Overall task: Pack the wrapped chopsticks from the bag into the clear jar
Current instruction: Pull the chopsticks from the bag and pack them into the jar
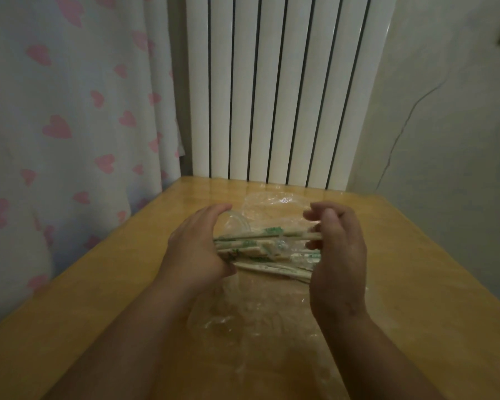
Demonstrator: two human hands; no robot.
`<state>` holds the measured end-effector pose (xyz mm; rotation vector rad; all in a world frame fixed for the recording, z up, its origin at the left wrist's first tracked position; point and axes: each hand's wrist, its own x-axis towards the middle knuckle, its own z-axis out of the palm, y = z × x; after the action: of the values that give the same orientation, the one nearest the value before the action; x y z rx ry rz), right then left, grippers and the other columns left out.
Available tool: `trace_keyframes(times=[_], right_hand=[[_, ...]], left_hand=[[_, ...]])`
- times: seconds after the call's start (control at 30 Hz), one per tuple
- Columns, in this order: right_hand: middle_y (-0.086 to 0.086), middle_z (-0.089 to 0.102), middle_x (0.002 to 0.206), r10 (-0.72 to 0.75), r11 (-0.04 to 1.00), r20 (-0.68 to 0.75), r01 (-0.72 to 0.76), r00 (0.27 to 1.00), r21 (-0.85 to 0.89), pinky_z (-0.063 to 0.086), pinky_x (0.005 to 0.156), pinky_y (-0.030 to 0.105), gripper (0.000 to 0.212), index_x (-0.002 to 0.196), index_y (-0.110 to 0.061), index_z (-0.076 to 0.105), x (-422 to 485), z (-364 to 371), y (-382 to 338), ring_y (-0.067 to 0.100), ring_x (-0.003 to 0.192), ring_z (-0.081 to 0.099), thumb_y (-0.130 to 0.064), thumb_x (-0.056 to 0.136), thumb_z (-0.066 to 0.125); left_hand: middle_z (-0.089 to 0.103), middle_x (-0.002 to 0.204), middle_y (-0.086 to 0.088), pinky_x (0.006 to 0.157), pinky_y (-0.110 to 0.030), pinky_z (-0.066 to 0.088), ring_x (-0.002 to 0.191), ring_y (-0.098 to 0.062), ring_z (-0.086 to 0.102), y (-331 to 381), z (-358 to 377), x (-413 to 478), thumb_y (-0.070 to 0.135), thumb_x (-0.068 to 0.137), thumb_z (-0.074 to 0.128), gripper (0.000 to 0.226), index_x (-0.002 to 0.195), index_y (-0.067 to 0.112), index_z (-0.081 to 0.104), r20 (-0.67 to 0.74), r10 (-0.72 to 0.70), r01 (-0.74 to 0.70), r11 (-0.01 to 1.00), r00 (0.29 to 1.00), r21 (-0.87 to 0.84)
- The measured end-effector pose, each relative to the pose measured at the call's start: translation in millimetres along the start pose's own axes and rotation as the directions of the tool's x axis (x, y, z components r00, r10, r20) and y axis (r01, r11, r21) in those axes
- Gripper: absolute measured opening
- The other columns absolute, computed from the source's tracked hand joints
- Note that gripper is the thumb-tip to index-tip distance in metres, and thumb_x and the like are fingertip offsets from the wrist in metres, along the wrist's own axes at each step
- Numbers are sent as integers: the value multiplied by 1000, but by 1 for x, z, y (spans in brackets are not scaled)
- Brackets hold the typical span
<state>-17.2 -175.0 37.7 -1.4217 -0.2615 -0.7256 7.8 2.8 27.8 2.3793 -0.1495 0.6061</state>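
A bundle of wrapped chopsticks point(260, 249), pale wood in clear sleeves with green print, lies crosswise between my hands above the table. My left hand point(197, 249) curls around the bundle's left ends, and a clear jar point(237, 222) shows just behind its fingers. My right hand point(335, 249) closes its fingers on the right ends of the upper chopsticks. A clear plastic bag point(272, 203) lies crumpled on the table behind and under the bundle. Most of the jar is hidden by my left hand.
The wooden table point(416, 284) runs to a white ribbed radiator point(272, 96) at the back. A white curtain with pink hearts point(70, 125) hangs along the left edge. More clear plastic point(243, 319) lies on the table between my forearms.
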Motion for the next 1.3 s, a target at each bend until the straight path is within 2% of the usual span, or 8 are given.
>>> trace_keyframes(times=[0.2,0.37,0.57,0.77,0.9,1.07,1.23,1.3], right_hand=[[-14,69,99,164,971,240,-114,957,-209,59,79,45,40,107,-26,70,-3,3,13,9,94,66,-43,92,37],[-15,70,108,186,977,232,-154,955,-150,56,85,32,51,120,-29,66,1,-2,15,5,100,65,-50,96,26],[2,71,92,259,961,193,-231,947,-155,55,67,25,24,92,-12,68,9,-17,9,15,81,68,-11,99,45],[10,70,82,412,908,578,-266,704,-323,52,56,29,22,81,-7,65,15,-30,-1,17,64,63,5,90,49],[13,73,88,501,862,727,-198,470,-467,58,67,35,25,83,-9,68,10,-28,-2,21,74,69,4,91,48],[-2,75,97,654,716,698,59,293,-695,56,90,39,25,95,-18,76,7,-23,-4,14,88,69,-11,93,52],[2,48,145,691,465,645,483,326,-742,37,106,35,35,130,-18,59,-3,-12,11,18,130,44,-31,100,45],[6,25,159,701,369,588,500,404,-783,24,115,37,48,146,-14,40,-11,-12,25,23,145,25,-32,101,41]], left_hand=[[45,139,13,106,-44,37,129,-14,40,0,2,0,21,50,90,102,137,39,40,12,6,-6,1000,1000,0],[44,140,14,105,-39,38,129,-14,40,-2,2,2,24,50,91,102,137,40,40,-18,-10,10,1000,1000,15],[47,140,9,102,-41,41,127,-18,44,-8,2,5,23,49,93,104,138,37,41,-125,-113,104,992,986,-72],[47,141,10,101,-38,41,128,-17,43,-8,3,5,25,49,93,104,137,37,41,-134,-108,99,992,985,-74],[46,141,10,103,-40,41,129,-17,43,-8,2,4,24,49,93,104,138,37,40,-131,-110,100,992,985,-79],[46,141,11,102,-39,40,129,-16,42,-9,2,5,25,50,93,103,137,38,40,-123,-110,100,991,986,-86],[47,140,10,102,-38,41,127,-17,44,-10,2,6,26,48,94,104,137,38,41,-128,-113,103,991,985,-83],[47,140,10,103,-40,41,128,-17,44,-10,3,5,26,47,94,105,137,37,41,-128,-114,104,991,985,-82]])
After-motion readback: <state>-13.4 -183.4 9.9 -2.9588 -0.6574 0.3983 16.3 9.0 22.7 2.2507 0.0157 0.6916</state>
